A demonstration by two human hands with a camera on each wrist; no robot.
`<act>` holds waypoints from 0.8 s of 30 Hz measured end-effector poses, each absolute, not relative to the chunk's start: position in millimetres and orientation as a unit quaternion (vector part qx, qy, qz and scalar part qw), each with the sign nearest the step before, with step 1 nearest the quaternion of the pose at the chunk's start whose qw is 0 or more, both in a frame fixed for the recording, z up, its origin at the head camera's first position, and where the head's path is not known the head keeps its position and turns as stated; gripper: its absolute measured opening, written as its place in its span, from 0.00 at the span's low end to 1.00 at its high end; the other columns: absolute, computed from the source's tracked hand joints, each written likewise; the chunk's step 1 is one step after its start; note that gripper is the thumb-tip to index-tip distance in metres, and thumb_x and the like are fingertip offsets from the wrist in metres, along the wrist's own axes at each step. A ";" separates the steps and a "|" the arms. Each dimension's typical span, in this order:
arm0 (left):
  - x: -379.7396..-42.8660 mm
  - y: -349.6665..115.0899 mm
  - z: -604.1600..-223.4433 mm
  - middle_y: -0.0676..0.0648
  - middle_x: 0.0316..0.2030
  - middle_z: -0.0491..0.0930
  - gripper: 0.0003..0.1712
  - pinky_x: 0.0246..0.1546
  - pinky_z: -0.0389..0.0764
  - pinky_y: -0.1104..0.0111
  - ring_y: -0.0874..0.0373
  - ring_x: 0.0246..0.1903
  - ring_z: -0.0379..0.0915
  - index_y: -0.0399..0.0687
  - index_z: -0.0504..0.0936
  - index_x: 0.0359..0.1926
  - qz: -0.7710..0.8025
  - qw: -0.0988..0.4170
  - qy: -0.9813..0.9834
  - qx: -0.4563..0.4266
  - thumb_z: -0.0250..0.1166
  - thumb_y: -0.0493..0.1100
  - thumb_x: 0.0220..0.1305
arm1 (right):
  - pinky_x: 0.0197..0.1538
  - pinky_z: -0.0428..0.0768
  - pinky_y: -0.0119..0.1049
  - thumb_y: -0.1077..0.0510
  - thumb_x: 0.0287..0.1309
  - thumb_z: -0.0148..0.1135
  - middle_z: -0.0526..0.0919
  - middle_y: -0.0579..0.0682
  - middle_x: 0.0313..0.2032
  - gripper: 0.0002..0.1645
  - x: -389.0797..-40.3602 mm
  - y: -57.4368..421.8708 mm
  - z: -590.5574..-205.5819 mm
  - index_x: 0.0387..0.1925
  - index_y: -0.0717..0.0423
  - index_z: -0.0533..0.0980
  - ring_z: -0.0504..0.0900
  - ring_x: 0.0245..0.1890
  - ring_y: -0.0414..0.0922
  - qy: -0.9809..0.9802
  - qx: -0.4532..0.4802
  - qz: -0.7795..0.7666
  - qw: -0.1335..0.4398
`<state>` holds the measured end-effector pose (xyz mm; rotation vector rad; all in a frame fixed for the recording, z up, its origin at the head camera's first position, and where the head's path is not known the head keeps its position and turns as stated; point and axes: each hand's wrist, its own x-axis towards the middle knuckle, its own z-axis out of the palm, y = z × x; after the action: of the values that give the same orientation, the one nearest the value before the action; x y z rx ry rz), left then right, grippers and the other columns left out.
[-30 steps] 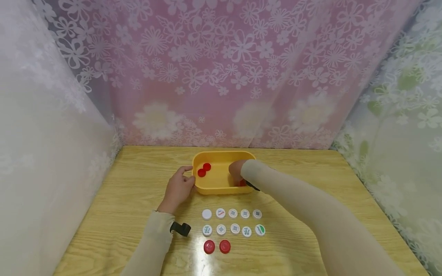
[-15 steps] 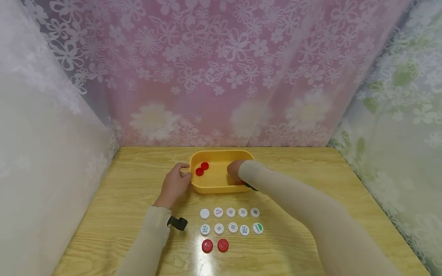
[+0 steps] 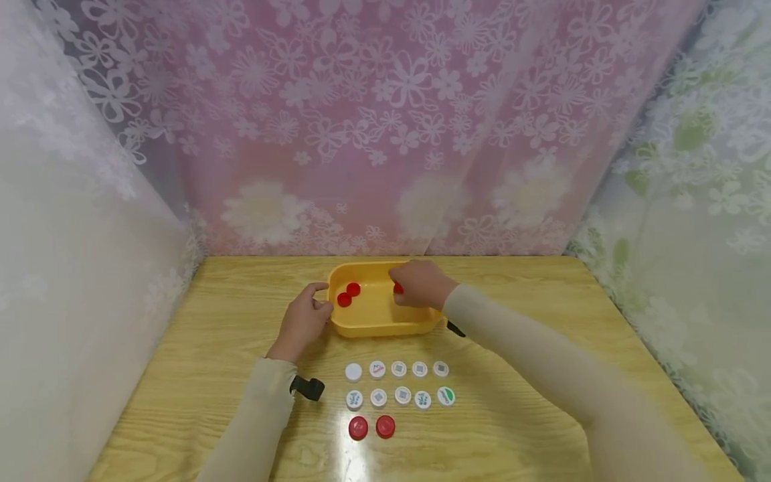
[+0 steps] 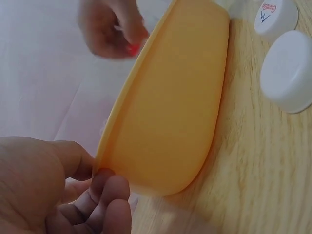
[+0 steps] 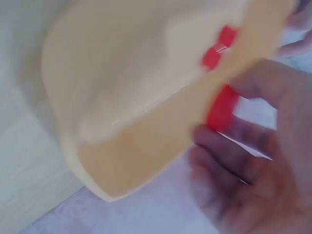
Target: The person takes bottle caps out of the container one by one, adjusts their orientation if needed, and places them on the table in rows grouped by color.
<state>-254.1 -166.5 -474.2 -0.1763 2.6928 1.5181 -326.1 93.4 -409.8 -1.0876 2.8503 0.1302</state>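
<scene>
A yellow plastic tub (image 3: 361, 330) stands on the table, its left end pinched at the rim between thumb and fingers of my left hand (image 3: 301, 321). Over the tub's right part, my right hand (image 3: 424, 284) pinches a red bottle cap (image 5: 223, 108) between thumb and fingers. Two more red bottle caps (image 3: 344, 299) lie together on the tub floor at its left. From the left wrist, the tub's outer wall (image 4: 170, 97) fills the middle, and the right hand above the rim is blurred.
White bottle caps (image 3: 378, 397), several with printed marks, lie in two rows in front of the tub. Nearer still are two red caps (image 3: 385, 426) side by side. Floral curtains (image 3: 385, 134) enclose the wooden table (image 3: 512, 415) at the back and sides.
My right hand has risen from the tub's lower right and now shows a red cap in its fingers. The left hand stays at the tub's rim. The head view has shifted slightly.
</scene>
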 end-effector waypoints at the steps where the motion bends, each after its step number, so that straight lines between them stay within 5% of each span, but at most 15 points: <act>1: -254.1 -166.1 -474.4 0.45 0.36 0.82 0.28 0.29 0.78 0.66 0.54 0.28 0.77 0.52 0.70 0.72 0.490 0.022 0.869 -0.057 0.58 0.44 0.73 | 0.31 0.76 0.36 0.51 0.62 0.66 0.78 0.44 0.27 0.09 -313.4 95.9 -403.4 0.36 0.50 0.76 0.73 0.26 0.43 0.932 -0.361 0.024 0.024; 6: -253.9 -164.9 -475.9 0.45 0.35 0.82 0.29 0.28 0.77 0.66 0.53 0.27 0.76 0.52 0.69 0.72 0.490 0.019 0.870 -0.056 0.57 0.44 0.72 | 0.30 0.75 0.32 0.46 0.61 0.67 0.77 0.40 0.27 0.11 -239.2 117.4 -401.9 0.34 0.46 0.77 0.71 0.26 0.39 0.907 -0.415 -0.039 -0.054; 12: -254.3 -164.9 -477.6 0.44 0.34 0.80 0.29 0.29 0.78 0.66 0.52 0.27 0.76 0.51 0.68 0.73 0.493 0.019 0.868 -0.055 0.57 0.44 0.73 | 0.35 0.74 0.27 0.45 0.61 0.72 0.76 0.38 0.33 0.14 -168.5 135.9 -437.5 0.41 0.46 0.79 0.70 0.32 0.36 0.862 -0.503 -0.036 -0.058; 24: -252.6 -163.4 -477.9 0.44 0.36 0.80 0.29 0.31 0.79 0.66 0.53 0.28 0.77 0.51 0.68 0.73 0.493 0.019 0.868 -0.056 0.57 0.44 0.74 | 0.41 0.75 0.31 0.46 0.60 0.74 0.74 0.37 0.31 0.14 -136.2 138.5 -471.4 0.38 0.44 0.77 0.70 0.33 0.37 0.845 -0.532 0.008 -0.057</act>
<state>-252.6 -163.4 -477.9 -0.1741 2.6956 1.5297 -136.2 138.5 -471.4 -1.7339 2.7566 0.0257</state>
